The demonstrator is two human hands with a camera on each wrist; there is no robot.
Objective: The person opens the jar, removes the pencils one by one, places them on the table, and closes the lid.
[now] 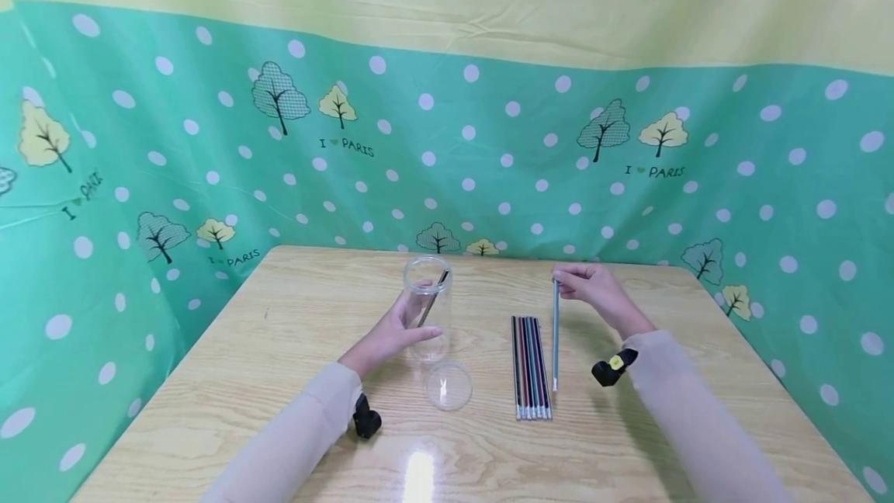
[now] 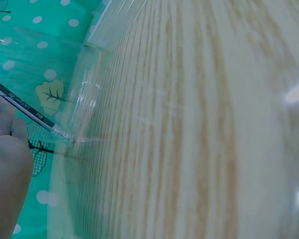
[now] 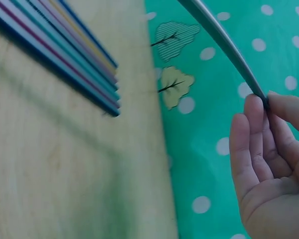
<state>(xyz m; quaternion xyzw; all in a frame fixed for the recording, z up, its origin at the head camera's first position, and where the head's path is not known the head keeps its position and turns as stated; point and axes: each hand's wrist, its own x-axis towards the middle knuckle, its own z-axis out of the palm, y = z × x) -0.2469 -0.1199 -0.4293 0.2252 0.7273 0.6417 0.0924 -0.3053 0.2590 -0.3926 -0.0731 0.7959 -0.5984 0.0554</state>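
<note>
My left hand (image 1: 388, 338) grips a clear jar (image 1: 436, 344), its fingers behind the wall and thumb in front. The jar stands upright with its mouth uncovered. One dark pencil (image 2: 30, 110) leans inside it, eraser end down, as the left wrist view shows. To the right, my right hand (image 1: 595, 291) pinches a grey-blue pencil (image 1: 556, 336) between thumb and fingertips at its far end. That pencil hangs with its eraser end toward me, beside a row of several pencils (image 1: 531, 367) lying side by side. The right wrist view shows the pinch (image 3: 267, 102) closely.
A round clear lid (image 1: 449, 386) lies on the wooden table (image 1: 300, 317) just in front of the jar. Behind and at both sides of the table hangs a green and yellow curtain (image 1: 489, 146) with dots and trees. Light glares off the near part of the tabletop.
</note>
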